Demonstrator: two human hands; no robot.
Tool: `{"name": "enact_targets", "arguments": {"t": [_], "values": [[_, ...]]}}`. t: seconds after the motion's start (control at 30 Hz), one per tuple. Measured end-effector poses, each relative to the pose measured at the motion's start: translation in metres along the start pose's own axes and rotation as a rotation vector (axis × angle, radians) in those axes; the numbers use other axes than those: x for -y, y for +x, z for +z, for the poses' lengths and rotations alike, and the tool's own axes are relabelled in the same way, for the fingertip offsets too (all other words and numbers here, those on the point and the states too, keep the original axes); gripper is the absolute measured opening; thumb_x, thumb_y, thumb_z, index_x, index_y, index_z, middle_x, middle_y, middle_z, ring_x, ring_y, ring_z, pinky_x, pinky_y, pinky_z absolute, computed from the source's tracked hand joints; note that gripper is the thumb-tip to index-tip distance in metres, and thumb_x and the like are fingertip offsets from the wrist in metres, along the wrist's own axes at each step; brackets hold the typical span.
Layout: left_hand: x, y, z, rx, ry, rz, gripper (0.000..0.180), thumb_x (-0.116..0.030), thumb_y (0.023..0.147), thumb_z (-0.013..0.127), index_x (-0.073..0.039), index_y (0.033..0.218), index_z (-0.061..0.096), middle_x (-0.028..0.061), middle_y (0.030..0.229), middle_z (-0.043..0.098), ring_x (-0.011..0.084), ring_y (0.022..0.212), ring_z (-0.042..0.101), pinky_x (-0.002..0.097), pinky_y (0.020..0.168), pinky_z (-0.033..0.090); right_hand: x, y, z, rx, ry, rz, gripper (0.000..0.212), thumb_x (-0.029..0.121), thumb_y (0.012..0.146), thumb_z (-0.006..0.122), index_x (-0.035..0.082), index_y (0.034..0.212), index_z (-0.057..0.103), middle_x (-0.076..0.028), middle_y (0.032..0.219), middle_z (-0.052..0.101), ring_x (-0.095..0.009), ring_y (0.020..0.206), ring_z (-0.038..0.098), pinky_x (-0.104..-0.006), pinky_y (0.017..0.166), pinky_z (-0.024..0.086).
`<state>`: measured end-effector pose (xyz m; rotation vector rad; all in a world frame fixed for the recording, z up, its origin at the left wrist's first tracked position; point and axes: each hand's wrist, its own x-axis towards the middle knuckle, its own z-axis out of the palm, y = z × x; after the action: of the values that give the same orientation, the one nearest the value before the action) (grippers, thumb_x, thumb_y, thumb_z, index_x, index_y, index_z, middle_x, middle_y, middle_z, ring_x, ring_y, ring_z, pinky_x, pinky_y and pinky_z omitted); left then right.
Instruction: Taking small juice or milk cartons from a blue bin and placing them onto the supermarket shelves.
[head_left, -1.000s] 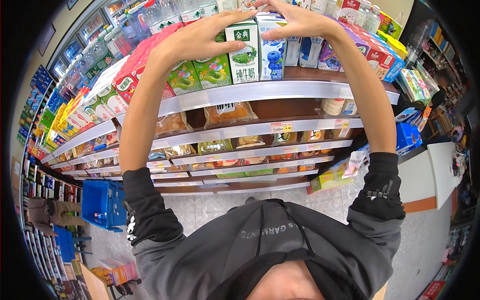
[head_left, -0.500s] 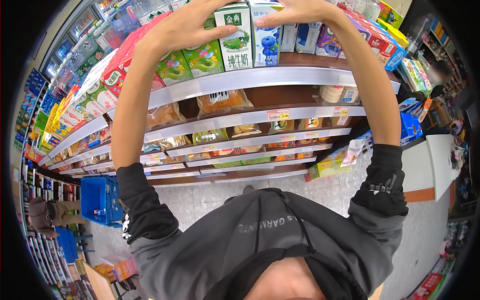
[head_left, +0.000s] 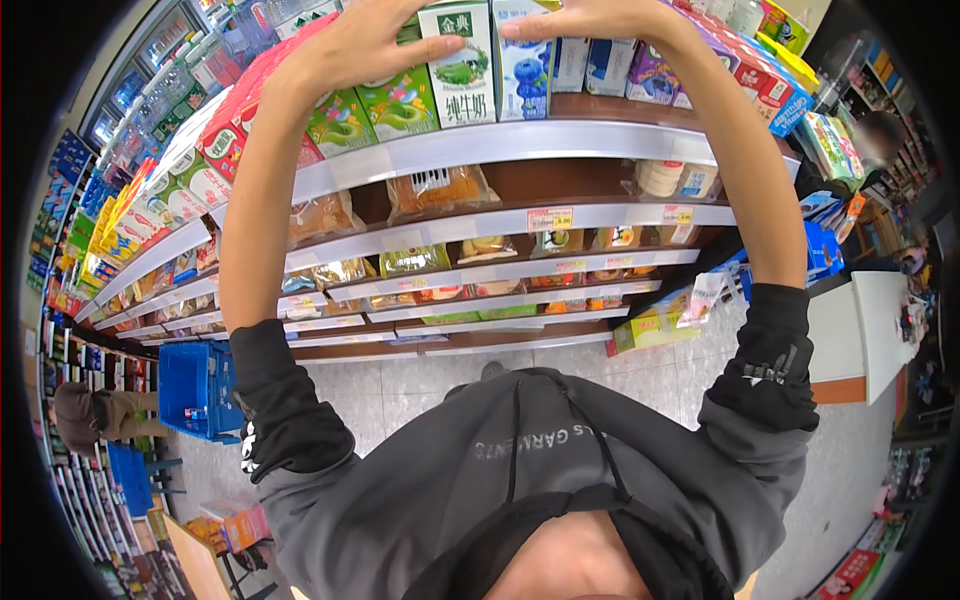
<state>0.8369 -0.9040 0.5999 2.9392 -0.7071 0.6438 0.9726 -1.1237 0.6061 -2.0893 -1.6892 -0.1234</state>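
Note:
At the top edge of the view, both my arms reach up to a shelf of drink cartons. My left hand (head_left: 365,44) lies over green cartons (head_left: 398,103), its thumb stretched across the front of a white-and-green milk carton (head_left: 463,95). From the other side, my right hand (head_left: 605,22) points its straight thumb across the upper front of a blue-and-white carton with blueberries on it (head_left: 523,85). These two cartons stand upright side by side between my hands. Both hands look open; their other fingers are partly cut off by the picture's edge.
Lower shelves hold packaged bread (head_left: 440,190) and other bagged foods behind price strips. Purple cartons (head_left: 655,75) stand right of my hand. On the left, a blue basket (head_left: 200,390) stands near a person (head_left: 85,415). A green-yellow box (head_left: 640,335) sits by the shelf's right foot.
The shelf and cartons appear slightly higher and further left in the picture. My hands keep their places against the two cartons. The person at left has shifted posture slightly.

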Motion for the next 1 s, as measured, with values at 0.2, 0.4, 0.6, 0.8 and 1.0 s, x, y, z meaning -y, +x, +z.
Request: {"name": "enact_targets", "arguments": {"t": [0.2, 0.4, 0.6, 0.8, 1.0], "values": [[-0.024, -0.008, -0.007, -0.149, 0.128, 0.054, 0.063, -0.032, 0.083, 0.064, -0.003, 0.135, 0.044, 0.0222, 0.129, 0.052, 0.0366, 0.116, 0.052, 0.0407, 0.102, 0.038, -0.005, -0.029, -0.002, -0.328, -0.109, -0.203, 0.081, 0.042, 0.077, 0.073, -0.003, 0.134, 0.038, -0.025, 0.134, 0.041, -0.033, 0.128, 0.037, -0.0408, 0.107, 0.030], [-0.052, -0.087, 0.039, -0.643, -0.007, 0.047, 0.031, -0.010, 0.080, 0.069, -0.005, 0.110, 0.064, 0.0103, 0.105, 0.067, 0.0298, 0.096, 0.062, 0.0385, 0.088, 0.045, 0.049, -0.127, 0.099, -0.840, 0.140, -0.309, 0.030, 0.017, 0.087, 0.056, -0.001, 0.110, 0.053, -0.012, 0.095, 0.060, -0.023, 0.091, 0.057, -0.0380, 0.087, 0.044], [-0.159, -0.287, 0.288, -0.134, -0.697, -0.855, 0.027, -0.014, 0.093, 0.052, -0.001, 0.116, 0.057, 0.0122, 0.104, 0.064, 0.0235, 0.098, 0.060, 0.0342, 0.087, 0.047, 0.062, -0.255, 0.352, -0.072, 0.659, 0.258, 0.017, 0.019, 0.083, 0.064, 0.003, 0.079, 0.058, -0.012, 0.086, 0.058, -0.030, 0.084, 0.056, -0.0398, 0.076, 0.046], [-0.326, -0.630, 0.443, 0.669, -0.584, -1.505, 0.036, -0.023, 0.096, 0.043, -0.002, 0.123, 0.054, 0.0180, 0.120, 0.059, 0.0296, 0.112, 0.057, 0.0380, 0.085, 0.049, 0.031, -0.437, 0.505, -0.011, 0.584, 0.662, 0.019, 0.018, 0.079, 0.068, 0.001, 0.073, 0.063, -0.014, 0.079, 0.058, -0.027, 0.083, 0.058, -0.0379, 0.067, 0.045], [-0.413, -0.707, 0.393, 0.347, -0.863, -2.011, 0.033, -0.025, 0.091, 0.046, -0.006, 0.116, 0.056, 0.0109, 0.108, 0.061, 0.0253, 0.095, 0.062, 0.0412, 0.073, 0.050, 0.070, -0.575, 0.549, 0.495, 0.605, 0.994, 0.026, 0.027, 0.076, 0.069, 0.003, 0.066, 0.069, -0.015, 0.061, 0.063, -0.025, 0.062, 0.062, -0.0365, 0.062, 0.047]]}}
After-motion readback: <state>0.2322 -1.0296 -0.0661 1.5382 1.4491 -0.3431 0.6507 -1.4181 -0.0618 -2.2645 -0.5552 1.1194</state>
